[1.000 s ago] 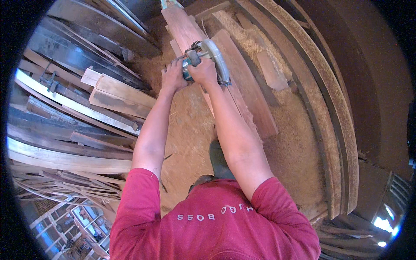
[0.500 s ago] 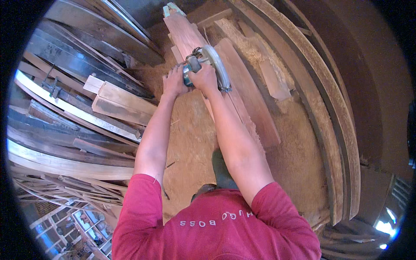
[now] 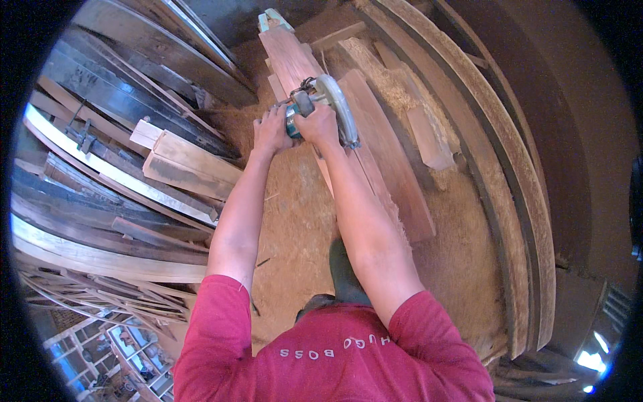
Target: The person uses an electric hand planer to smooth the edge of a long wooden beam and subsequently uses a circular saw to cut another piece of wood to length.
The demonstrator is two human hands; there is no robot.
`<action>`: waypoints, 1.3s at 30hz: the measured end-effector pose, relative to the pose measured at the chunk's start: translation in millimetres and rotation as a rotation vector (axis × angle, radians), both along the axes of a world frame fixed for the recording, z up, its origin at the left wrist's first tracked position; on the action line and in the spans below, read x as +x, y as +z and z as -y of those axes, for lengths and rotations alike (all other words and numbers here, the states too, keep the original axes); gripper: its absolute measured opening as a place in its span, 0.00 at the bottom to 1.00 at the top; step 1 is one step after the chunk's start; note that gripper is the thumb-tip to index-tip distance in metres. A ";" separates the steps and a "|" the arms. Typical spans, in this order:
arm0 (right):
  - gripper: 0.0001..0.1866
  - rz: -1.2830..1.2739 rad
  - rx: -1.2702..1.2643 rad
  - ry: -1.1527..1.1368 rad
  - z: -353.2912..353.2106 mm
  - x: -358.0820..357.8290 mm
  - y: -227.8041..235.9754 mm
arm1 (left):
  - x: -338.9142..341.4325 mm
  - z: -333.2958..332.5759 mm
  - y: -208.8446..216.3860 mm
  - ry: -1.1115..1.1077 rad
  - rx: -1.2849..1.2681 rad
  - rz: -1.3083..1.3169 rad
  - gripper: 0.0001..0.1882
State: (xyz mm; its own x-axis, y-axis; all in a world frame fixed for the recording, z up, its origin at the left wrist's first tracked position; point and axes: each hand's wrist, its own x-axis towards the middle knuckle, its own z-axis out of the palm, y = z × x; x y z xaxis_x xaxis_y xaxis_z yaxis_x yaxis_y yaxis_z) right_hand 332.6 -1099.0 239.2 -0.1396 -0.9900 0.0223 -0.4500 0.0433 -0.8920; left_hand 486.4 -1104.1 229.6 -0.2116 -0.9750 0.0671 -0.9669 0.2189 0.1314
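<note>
A circular saw with a teal motor housing and a curved grey blade guard (image 3: 340, 107) rests on a long reddish plank (image 3: 289, 55). My right hand (image 3: 317, 125) is wrapped round the saw's dark rear handle. On the left side of the saw, my left hand (image 3: 272, 128) grips the teal housing, its fingers partly hidden. Behind the saw, a narrow cut line runs along the plank towards me, with a rough, splintery edge on its right. The blade itself is hidden by the guard and plank. Both my arms are stretched forward.
A wide reddish board (image 3: 395, 161) lies right of the plank. Beyond it are a short wooden block (image 3: 429, 139) and long curved beams (image 3: 499, 134). Stacked timber (image 3: 114, 174) fills the left side, with a squared beam (image 3: 191, 164) jutting towards my left forearm. Sawdust covers the floor (image 3: 295, 221).
The view has shifted slightly, so the surroundings sit lower. Against the plank, the saw appears a little farther forward. Both hands keep their grip on it.
</note>
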 end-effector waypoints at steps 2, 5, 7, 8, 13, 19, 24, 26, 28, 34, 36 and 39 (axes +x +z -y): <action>0.24 0.005 -0.006 0.005 2.9 2.4 0.5 | 3.2 5.0 -0.7 0.009 0.031 0.018 0.52; 0.24 0.014 -0.006 0.002 8.4 5.1 1.9 | 6.3 9.5 -2.6 0.009 -0.001 0.010 0.51; 0.23 0.010 0.003 -0.008 13.4 2.3 -1.0 | 2.5 11.8 1.5 -0.019 0.001 0.003 0.52; 0.23 0.011 0.003 -0.001 14.5 4.4 0.0 | 5.8 13.5 -0.3 -0.012 0.001 0.004 0.52; 0.17 -0.012 -0.110 -0.066 22.3 9.0 -2.0 | 8.8 22.5 -3.1 -0.014 -0.012 -0.004 0.53; 0.21 -0.035 -0.077 -0.050 35.9 9.1 -2.3 | 6.6 34.6 3.4 -0.007 0.020 -0.009 0.53; 0.21 -0.022 -0.078 -0.037 39.2 17.5 7.7 | 18.8 41.9 -2.9 -0.012 -0.039 -0.005 0.53; 0.20 -0.019 -0.113 -0.082 45.6 17.8 5.0 | 18.4 47.1 -2.3 -0.018 -0.024 0.017 0.54; 0.20 -0.033 -0.125 -0.065 51.3 18.8 3.6 | 22.1 51.4 -5.3 -0.020 -0.046 -0.035 0.49; 0.23 -0.051 -0.104 -0.020 57.4 25.6 9.9 | 29.6 65.4 -6.8 0.019 0.013 0.042 0.57; 0.24 -0.061 -0.094 -0.029 63.9 22.8 7.3 | 24.1 68.1 -1.3 0.008 0.015 0.023 0.57; 0.25 -0.063 -0.075 -0.015 70.2 25.7 7.2 | 28.0 72.8 -0.1 0.006 0.016 0.010 0.58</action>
State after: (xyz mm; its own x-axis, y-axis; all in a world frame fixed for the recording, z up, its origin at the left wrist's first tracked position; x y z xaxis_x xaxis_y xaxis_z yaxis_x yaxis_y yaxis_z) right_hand 358.3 -1169.2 246.4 -0.1504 -0.9830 0.1053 -0.5050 -0.0152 -0.8630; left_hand 514.5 -1176.8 229.5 -0.2060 -0.9773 0.0490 -0.9695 0.2106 0.1254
